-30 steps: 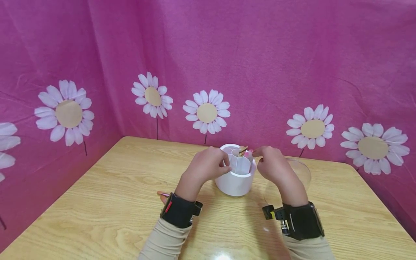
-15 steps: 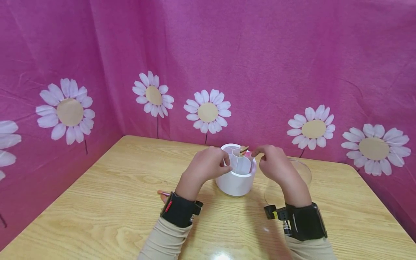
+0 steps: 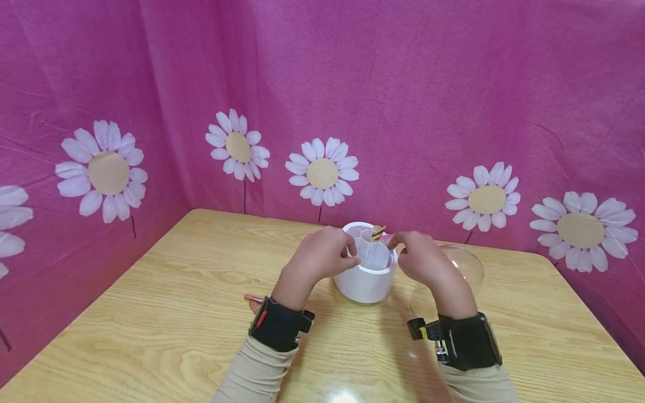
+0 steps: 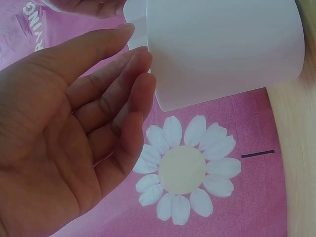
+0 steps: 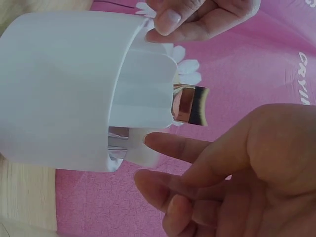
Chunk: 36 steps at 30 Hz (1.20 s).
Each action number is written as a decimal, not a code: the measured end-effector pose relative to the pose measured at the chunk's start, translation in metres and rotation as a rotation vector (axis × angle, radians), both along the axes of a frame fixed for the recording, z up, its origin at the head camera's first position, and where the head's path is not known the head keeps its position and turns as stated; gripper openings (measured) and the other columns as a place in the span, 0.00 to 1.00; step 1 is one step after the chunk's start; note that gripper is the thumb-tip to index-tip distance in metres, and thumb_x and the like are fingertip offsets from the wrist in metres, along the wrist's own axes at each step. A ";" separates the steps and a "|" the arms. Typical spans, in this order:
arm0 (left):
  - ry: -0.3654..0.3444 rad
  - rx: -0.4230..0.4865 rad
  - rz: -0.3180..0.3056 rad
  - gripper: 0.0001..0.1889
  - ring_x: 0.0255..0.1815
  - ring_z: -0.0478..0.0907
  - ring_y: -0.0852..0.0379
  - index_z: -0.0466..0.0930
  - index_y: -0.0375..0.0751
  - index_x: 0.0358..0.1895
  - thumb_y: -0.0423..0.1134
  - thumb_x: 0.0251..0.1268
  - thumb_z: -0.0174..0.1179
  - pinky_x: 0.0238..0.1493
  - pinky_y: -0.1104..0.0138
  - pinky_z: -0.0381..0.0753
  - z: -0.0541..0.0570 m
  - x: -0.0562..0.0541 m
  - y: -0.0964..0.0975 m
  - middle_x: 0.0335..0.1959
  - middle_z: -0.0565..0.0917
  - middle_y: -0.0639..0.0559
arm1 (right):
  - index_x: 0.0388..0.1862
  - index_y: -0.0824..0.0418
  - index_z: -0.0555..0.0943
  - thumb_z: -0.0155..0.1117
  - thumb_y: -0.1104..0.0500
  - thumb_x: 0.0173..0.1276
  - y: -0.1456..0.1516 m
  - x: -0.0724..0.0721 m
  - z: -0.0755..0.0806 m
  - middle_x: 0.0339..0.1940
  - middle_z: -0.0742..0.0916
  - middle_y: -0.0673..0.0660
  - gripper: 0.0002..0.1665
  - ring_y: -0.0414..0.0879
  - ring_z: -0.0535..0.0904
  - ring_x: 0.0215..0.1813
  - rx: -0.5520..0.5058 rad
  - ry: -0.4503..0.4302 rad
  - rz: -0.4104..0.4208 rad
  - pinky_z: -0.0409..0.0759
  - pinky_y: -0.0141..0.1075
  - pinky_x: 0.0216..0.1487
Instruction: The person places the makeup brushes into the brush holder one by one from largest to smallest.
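A round white makeup brush holder point(image 3: 364, 286) with inner dividers point(image 5: 143, 94) stands near the table's back edge. My left hand point(image 3: 321, 252) holds its near-left rim, thumb and fingertips at the edge. A makeup brush with a gold ferrule and black-and-tan bristles point(image 5: 192, 105) sticks up from the central compartment. In an outer compartment on the right is a second makeup brush point(image 5: 143, 150) with pale pinkish bristles, somewhat blurred. My right hand point(image 3: 418, 257) is at those bristles, one straight finger touching them and another fingertip just beside. The handles inside are mostly hidden.
A clear rounded cover point(image 3: 466, 266) stands behind my right forearm. On the wooden table point(image 3: 176, 313), an orange-and-pink slender item point(image 3: 253, 300) lies partly hidden by my left wrist. A pink cloth with daisies point(image 3: 322, 73) hangs behind the table.
My right hand has shifted slightly at the pink brush, which shows less above the rim now. The left hand and the holder have stayed put.
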<state>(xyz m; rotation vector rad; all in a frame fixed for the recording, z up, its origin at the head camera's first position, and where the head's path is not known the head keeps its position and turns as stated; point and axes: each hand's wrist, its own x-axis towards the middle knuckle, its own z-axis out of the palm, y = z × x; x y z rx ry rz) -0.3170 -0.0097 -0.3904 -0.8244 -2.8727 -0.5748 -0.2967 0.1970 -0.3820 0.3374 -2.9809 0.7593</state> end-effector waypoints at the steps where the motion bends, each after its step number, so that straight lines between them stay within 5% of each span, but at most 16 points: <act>1: 0.000 0.000 0.000 0.07 0.31 0.76 0.60 0.89 0.47 0.37 0.45 0.64 0.71 0.30 0.69 0.74 0.000 0.000 0.000 0.25 0.80 0.58 | 0.49 0.72 0.83 0.49 0.76 0.57 -0.001 0.000 0.000 0.44 0.84 0.66 0.23 0.53 0.75 0.34 0.003 0.005 0.006 0.74 0.41 0.33; 7: -0.001 0.002 -0.003 0.06 0.31 0.76 0.60 0.89 0.47 0.37 0.45 0.64 0.71 0.30 0.69 0.74 0.000 0.000 0.000 0.25 0.80 0.58 | 0.48 0.72 0.84 0.51 0.76 0.58 -0.002 0.000 -0.001 0.55 0.84 0.70 0.21 0.60 0.81 0.47 0.027 0.035 0.031 0.81 0.54 0.51; 17: -0.007 -0.002 -0.003 0.07 0.32 0.76 0.60 0.89 0.47 0.38 0.45 0.64 0.71 0.30 0.69 0.74 0.001 0.001 0.000 0.26 0.80 0.58 | 0.46 0.69 0.86 0.47 0.77 0.56 0.000 -0.002 0.000 0.35 0.83 0.62 0.25 0.46 0.64 0.23 0.004 0.063 0.072 0.66 0.37 0.27; 27: -0.019 -0.007 0.007 0.08 0.33 0.77 0.60 0.90 0.47 0.41 0.45 0.64 0.71 0.32 0.68 0.76 0.002 0.001 -0.001 0.27 0.81 0.58 | 0.52 0.72 0.77 0.47 0.77 0.62 0.003 0.001 0.004 0.52 0.84 0.70 0.20 0.59 0.76 0.45 -0.049 0.086 -0.027 0.79 0.47 0.45; 31: -0.019 -0.007 0.011 0.08 0.33 0.77 0.59 0.89 0.47 0.40 0.45 0.64 0.71 0.32 0.68 0.75 0.002 0.001 -0.001 0.27 0.81 0.58 | 0.52 0.71 0.77 0.47 0.77 0.62 0.004 0.001 0.005 0.50 0.84 0.69 0.20 0.61 0.77 0.47 -0.049 0.080 -0.037 0.80 0.52 0.52; 36: -0.023 -0.014 0.001 0.08 0.32 0.76 0.59 0.89 0.47 0.41 0.45 0.64 0.71 0.32 0.68 0.75 0.002 0.001 0.000 0.26 0.81 0.57 | 0.47 0.71 0.80 0.47 0.76 0.62 0.004 0.002 0.006 0.43 0.85 0.66 0.18 0.58 0.77 0.44 -0.022 0.091 -0.027 0.78 0.49 0.47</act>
